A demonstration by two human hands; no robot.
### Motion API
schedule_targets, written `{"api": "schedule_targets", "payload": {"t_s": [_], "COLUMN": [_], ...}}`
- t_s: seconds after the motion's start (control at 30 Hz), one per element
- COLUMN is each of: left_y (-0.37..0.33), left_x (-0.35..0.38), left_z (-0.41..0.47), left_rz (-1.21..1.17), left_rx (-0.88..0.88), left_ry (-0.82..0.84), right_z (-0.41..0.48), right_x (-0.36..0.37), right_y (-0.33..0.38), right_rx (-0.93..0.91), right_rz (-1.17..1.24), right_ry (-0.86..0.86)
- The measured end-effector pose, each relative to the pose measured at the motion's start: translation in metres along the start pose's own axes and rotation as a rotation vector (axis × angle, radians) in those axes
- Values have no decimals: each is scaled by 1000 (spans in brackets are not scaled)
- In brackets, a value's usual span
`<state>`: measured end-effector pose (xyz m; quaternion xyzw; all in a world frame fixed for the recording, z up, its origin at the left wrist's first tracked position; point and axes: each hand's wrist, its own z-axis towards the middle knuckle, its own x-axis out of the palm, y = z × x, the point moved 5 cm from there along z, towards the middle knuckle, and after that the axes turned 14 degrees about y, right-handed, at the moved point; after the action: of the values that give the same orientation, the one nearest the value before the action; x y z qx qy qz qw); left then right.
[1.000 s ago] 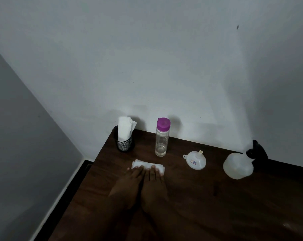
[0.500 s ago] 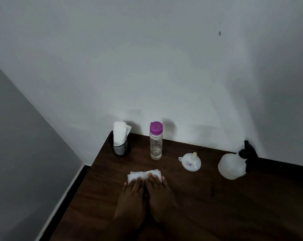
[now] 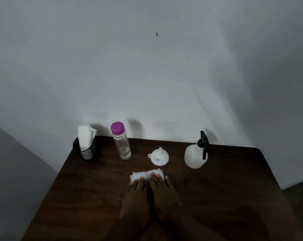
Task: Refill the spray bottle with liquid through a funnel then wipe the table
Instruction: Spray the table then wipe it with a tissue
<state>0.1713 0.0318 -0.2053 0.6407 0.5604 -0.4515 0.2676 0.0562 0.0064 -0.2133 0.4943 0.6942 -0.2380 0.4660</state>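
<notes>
Spray bottle (image 3: 194, 156), funnel (image 3: 159, 158), one each; one tissue (image 3: 142, 174) beneath left hand (image 3: 136, 200), right hand (image 3: 164, 197), fingers straight.

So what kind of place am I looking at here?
Probably a plain room corner at home or in a small office: a dark wooden table against a bare white wall, with a mesh cup of tissues and a spray bottle on it.

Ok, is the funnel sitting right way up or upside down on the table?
Upside down. The funnel rests on its wide mouth on the table, with its narrow spout pointing up.
</notes>
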Motion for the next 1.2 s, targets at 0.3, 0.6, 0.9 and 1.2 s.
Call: {"api": "schedule_targets", "payload": {"t_s": [0.3,0.6,0.9,1.2], "left_y": [-79,-149,-224,-291], "left_x": [-17,-13,-14,-5], "left_z": [21,40,65,88], "left_rz": [34,16,16,142], "left_rx": [97,158,269,361], "left_ry": [-25,100,68,90], "right_z": [-31,-68,-107,-153], "right_x": [13,22,34,49], "right_y": [-73,-141,-209,-259], "right_rx": [78,189,264,372], "right_rz": [23,115,125,244], "right_ry": [-16,76,-50,40]}}
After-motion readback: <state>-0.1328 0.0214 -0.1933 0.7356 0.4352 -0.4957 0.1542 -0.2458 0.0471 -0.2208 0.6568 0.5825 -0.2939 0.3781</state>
